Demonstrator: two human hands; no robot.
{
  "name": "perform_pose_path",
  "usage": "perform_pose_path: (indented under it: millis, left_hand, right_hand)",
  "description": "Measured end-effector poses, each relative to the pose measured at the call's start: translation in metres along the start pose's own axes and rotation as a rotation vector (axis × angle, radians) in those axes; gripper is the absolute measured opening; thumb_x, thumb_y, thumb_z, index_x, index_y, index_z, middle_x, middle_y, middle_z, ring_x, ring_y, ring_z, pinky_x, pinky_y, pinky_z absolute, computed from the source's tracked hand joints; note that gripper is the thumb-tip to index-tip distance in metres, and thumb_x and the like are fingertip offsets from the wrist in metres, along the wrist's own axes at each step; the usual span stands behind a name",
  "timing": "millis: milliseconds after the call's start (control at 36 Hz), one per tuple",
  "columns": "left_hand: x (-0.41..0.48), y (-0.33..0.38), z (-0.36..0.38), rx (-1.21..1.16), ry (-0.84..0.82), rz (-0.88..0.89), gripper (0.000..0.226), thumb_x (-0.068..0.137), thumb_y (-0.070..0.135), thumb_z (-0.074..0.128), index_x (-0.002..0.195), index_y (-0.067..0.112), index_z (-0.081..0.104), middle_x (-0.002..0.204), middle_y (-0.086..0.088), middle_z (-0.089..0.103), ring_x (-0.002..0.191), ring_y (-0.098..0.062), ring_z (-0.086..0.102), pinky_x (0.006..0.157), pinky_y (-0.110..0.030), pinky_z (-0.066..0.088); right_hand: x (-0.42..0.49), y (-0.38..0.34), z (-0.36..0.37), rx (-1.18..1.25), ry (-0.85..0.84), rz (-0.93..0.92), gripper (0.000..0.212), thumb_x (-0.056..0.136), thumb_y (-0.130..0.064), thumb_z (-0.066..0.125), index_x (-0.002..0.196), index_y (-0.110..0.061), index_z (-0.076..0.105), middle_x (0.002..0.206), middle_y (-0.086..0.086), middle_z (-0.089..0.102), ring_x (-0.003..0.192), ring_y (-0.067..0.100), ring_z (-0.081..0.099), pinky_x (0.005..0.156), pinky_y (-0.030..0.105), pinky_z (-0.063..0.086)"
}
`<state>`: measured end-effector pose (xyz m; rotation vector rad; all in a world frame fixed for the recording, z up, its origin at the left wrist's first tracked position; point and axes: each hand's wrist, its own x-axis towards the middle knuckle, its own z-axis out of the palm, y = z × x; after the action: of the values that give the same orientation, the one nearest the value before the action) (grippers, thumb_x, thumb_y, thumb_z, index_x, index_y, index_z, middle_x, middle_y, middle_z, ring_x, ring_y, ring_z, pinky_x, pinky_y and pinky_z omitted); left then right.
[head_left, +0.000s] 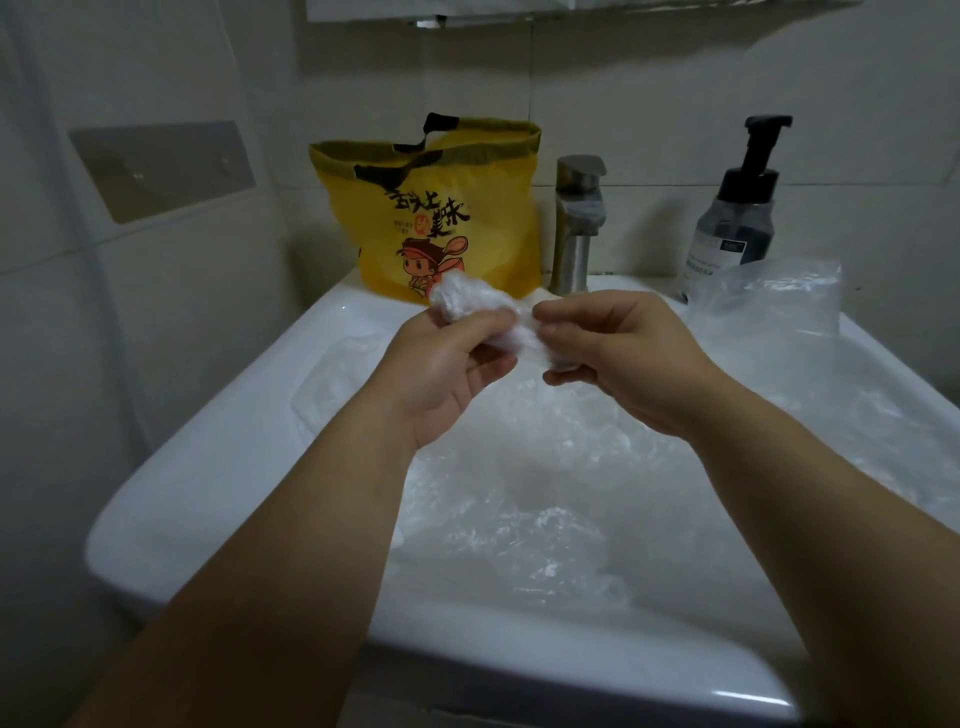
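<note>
Two bare hands hold one crumpled wad of clear plastic (467, 301) in the air above one white sink (218, 467), in front of one yellow printed bag (431, 208), one steel tap (576, 223) and one dark pump bottle (737, 208). The wad's long axis runs slantwise, its rounded end pointing away and to the left, its thinner end toward the right. The left hand (447, 364) curls its fingers round the wad's middle while the right hand (623, 353) pinches the thinner end; more crumpled film (545, 493) lies in the basin and one loose clear bag (774, 296) rests on the right rim
</note>
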<state>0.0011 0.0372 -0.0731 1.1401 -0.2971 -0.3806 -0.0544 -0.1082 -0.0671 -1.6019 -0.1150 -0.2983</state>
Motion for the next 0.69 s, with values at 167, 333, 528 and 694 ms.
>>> perform_pose_path:
  millis: [167,333,528,694]
  left_hand:
    - [-0.0019,0.0006,-0.0001,0.01,-0.008,-0.008,0.016,0.093,0.003,0.057,0.109,0.003,0.057,0.088,-0.009,0.067,0.071,-0.01,0.067,0.058,-0.018,0.053]
    - [-0.0037,0.0008,0.0033,0.018,-0.013,-0.024,0.011,0.089,0.011,0.063,0.1,0.009,0.061,0.088,-0.007,0.069,0.072,-0.011,0.066,0.058,-0.018,0.054]
    - [-0.0037,-0.0066,0.0053,0.163,-0.002,-0.011,0.025,0.091,0.016,0.064,0.111,0.001,0.063,0.099,-0.009,0.07,0.089,-0.015,0.067,0.062,-0.018,0.053]
    - [-0.0007,0.002,-0.0028,0.01,0.099,0.014,0.004,0.09,0.008,0.065,0.087,0.005,0.063,0.079,-0.005,0.064,0.062,-0.006,0.062,0.053,-0.013,0.05]
  right_hand:
    - [-0.0016,-0.0033,-0.0018,0.081,-0.036,0.076,0.013,0.089,-0.01,0.06,0.083,-0.005,0.071,0.092,0.01,0.069,0.075,0.016,0.068,0.063,0.022,0.056]
    - [0.002,-0.0037,-0.0027,0.104,0.071,0.14,0.014,0.083,0.001,0.067,0.093,-0.005,0.058,0.086,0.013,0.064,0.066,0.018,0.068,0.057,0.023,0.056]
    - [-0.0002,-0.0006,-0.0005,0.019,-0.064,0.162,0.017,0.086,-0.006,0.064,0.102,0.0,0.065,0.095,0.018,0.068,0.075,0.018,0.068,0.063,0.023,0.057]
    - [-0.0005,-0.0068,-0.0049,-0.017,-0.013,0.231,0.011,0.087,-0.001,0.062,0.096,-0.007,0.063,0.077,0.011,0.062,0.057,0.011,0.059,0.058,0.022,0.055]
